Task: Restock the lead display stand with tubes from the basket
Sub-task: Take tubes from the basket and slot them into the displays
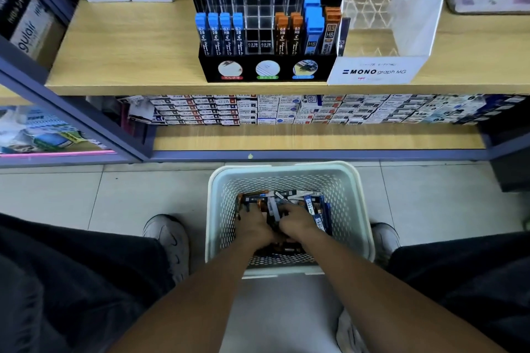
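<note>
- Both hands are down inside the basket [289,178], fingers curled into the heap of tubes [312,206]; the left hand [253,223] has its grip buried among the orange-capped ones, the right hand [296,221] has its grip closed among the pale and dark ones in the middle, though exactly which tube each grip holds cannot be told.
- That pale perforated basket stands on the tiled floor [114,198], between the person's two shoes and just before the lower shelf [315,137].
- On the upper wooden shelf [129,51] stands the black lead display stand [266,69]: blue-capped tubes fill its front left slots, two middle slots marked 0.3 2B and 0.5 2B are bare, orange-capped and blue tubes sit at the right.
- Just beside it, to the right, is a clear stand [375,71] labelled MONO graph MG.
- Small boxes [286,110] are stacked at the back of the lower shelf.
</note>
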`<state>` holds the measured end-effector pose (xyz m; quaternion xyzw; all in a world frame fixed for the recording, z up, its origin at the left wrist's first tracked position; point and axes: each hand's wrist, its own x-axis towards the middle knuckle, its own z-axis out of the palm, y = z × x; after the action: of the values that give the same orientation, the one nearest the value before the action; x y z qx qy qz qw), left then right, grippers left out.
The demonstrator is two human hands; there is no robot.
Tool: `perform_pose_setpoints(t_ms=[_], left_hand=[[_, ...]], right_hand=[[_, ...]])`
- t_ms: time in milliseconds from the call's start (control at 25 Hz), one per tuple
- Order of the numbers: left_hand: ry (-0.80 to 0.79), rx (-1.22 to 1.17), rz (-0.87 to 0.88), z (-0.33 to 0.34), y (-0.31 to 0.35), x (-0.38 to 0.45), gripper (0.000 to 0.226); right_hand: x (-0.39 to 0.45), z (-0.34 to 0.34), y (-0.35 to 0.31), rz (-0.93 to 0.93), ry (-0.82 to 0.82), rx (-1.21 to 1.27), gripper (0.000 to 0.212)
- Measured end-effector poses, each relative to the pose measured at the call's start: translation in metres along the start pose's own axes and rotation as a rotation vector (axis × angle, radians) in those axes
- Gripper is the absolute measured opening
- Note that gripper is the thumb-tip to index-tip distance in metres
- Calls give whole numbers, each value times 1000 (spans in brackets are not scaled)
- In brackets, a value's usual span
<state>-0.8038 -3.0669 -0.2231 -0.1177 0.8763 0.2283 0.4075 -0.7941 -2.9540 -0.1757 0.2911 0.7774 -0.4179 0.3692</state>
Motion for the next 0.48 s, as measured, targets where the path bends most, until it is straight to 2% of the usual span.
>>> perform_pose_setpoints(t_ms=[80,240,320,400,480], left_hand=[[-20,-133,-6,-1,-4,9,110],[2,-400,13,-7,-1,0,59],[17,-427,23,-7,1,-1,53],[42,-385,32,-5,4,-4,50],[100,-383,35,-1,5,-2,49]], right_hand=[[1,-3,4,29,-35,112,47],[3,-6,7,75,-81,207,45],[8,-10,11,-1,3,15,42],[7,-10,14,-66,153,-197,42],[5,-6,15,-102,249,-267,38]])
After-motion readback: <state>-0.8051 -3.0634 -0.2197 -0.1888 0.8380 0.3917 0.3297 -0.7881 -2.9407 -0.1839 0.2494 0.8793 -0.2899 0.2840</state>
